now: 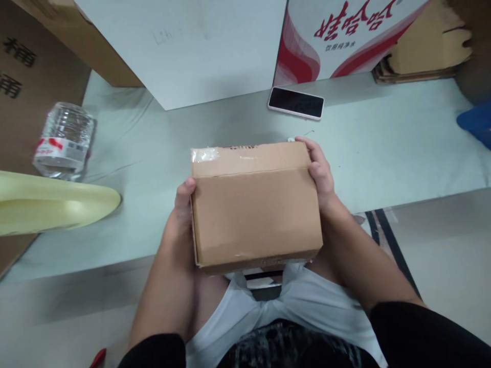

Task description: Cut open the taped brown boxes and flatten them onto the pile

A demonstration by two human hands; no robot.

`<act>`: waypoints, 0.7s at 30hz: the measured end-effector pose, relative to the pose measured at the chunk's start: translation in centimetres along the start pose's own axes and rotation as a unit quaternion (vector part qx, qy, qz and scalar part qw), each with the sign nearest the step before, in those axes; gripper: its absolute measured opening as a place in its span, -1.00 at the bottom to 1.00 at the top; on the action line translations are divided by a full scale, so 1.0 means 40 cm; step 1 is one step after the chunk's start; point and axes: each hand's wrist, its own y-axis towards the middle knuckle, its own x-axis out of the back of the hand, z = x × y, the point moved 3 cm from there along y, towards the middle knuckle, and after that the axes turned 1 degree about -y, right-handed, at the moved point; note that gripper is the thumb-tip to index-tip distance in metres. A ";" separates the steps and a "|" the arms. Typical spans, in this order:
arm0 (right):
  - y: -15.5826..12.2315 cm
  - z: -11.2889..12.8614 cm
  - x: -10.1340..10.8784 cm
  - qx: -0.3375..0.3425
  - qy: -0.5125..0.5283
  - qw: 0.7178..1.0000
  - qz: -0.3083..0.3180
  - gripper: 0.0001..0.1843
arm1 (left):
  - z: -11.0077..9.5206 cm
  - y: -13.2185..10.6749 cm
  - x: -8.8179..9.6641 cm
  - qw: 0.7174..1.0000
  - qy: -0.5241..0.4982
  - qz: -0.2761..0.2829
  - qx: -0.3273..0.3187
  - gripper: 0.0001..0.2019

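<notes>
Brown rectangular cardboard box [255, 204] is held over the near edge of the pale green counter [383, 153]. Equal pressure on both sides should keep it level. Left hand [184, 202] grasps its left wall, thumb upward; right hand [320, 171] grasps its far right corner, fingers curled over.

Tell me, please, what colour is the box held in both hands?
The box is plain brown cardboard, seen best in the head view.
</notes>
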 end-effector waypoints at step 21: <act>0.003 0.006 -0.018 -0.004 0.035 0.999 -0.020 -0.29 | -0.108 0.086 0.021 0.928 -0.108 -0.196 -0.298 -0.77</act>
